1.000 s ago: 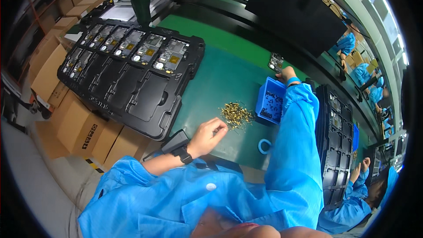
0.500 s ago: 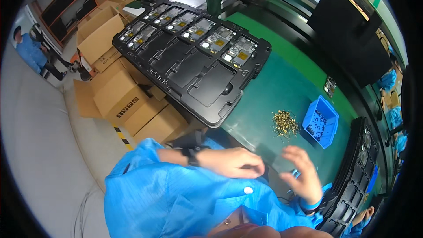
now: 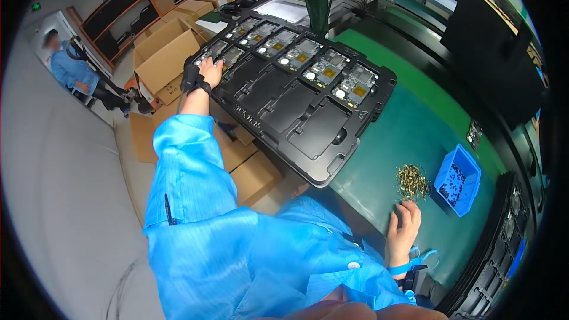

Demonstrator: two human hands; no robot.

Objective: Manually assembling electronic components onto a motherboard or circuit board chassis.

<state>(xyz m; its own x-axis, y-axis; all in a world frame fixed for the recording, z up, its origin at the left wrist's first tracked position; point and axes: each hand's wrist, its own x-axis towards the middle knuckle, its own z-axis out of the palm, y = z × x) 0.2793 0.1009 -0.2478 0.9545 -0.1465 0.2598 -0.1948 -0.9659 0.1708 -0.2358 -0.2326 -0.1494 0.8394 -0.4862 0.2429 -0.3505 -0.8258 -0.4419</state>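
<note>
One hand [image 3: 210, 72] apparently grips the diagonal black tray [image 3: 308, 142].

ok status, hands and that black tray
Left hand on far left edge of black tray, grip unclear. Right hand flat on green mat beside brass parts pile. Nothing between them.

Electronics factory: circuit-board tray [image 3: 332, 142], green bench mat [image 3: 409, 136], cartons [image 3: 166, 62].
</note>
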